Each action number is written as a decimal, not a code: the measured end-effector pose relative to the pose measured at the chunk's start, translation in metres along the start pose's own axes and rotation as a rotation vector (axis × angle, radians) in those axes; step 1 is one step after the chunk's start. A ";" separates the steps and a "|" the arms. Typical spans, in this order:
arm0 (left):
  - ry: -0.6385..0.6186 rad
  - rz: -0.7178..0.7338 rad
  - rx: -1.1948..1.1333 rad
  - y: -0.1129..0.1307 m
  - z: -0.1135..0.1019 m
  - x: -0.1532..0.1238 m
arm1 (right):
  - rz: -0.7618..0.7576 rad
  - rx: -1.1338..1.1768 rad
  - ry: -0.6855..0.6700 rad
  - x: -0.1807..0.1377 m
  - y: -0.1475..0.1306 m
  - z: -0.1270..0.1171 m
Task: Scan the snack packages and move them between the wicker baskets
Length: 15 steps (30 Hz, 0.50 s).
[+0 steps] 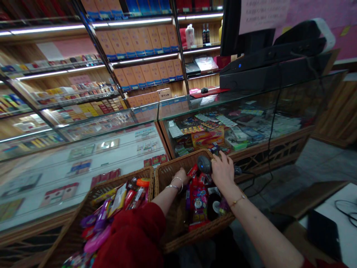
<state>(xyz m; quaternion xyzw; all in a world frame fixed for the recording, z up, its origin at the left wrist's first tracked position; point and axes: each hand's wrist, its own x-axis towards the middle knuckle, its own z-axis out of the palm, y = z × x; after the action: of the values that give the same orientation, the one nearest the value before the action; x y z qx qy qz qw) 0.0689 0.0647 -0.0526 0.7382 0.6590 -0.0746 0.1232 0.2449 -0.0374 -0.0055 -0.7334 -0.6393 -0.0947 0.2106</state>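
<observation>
Two hands are reached into a wicker basket (167, 172) heaped with bright snack packets. The left hand (180, 177) is sunk among the packets, and a red packet (193, 171) lies just ahead of its fingers, touching them. The fingers themselves are mostly hidden, so it cannot be told whether they are closed. Two bracelets (175, 184) are worn at that wrist, and a red sleeve (134, 234) covers the arm behind it.

The right hand (223, 172) is laid at the far rim of the basket. Its fingers (216, 159) are bent against a round grey thing (203, 164), which sits just to their left; whether it is actually gripped cannot be told. A thin bracelet (237, 201) is worn at this wrist.

A second wicker basket (117, 181), also full of packets, stands left of the left fingers, its rim touching the first. Beyond both sets of fingers a glass-topped table (178, 106) with goods inside is seen, and lit shelves (139, 41) of boxes further back.
</observation>
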 end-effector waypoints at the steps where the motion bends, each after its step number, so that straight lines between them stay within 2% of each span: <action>1: -0.003 -0.002 -0.013 0.000 0.000 0.000 | 0.002 0.004 -0.004 0.000 0.000 0.000; 9: 0.058 0.038 0.012 0.003 -0.001 -0.005 | 0.027 0.018 0.040 0.001 0.002 0.009; 15: 0.235 0.166 0.166 -0.005 -0.024 -0.017 | 0.045 0.043 0.037 0.001 0.002 0.010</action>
<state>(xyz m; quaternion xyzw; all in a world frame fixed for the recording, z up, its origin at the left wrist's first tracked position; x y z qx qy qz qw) 0.0608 0.0555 -0.0248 0.8013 0.5973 -0.0316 -0.0102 0.2459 -0.0320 -0.0145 -0.7409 -0.6207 -0.0898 0.2402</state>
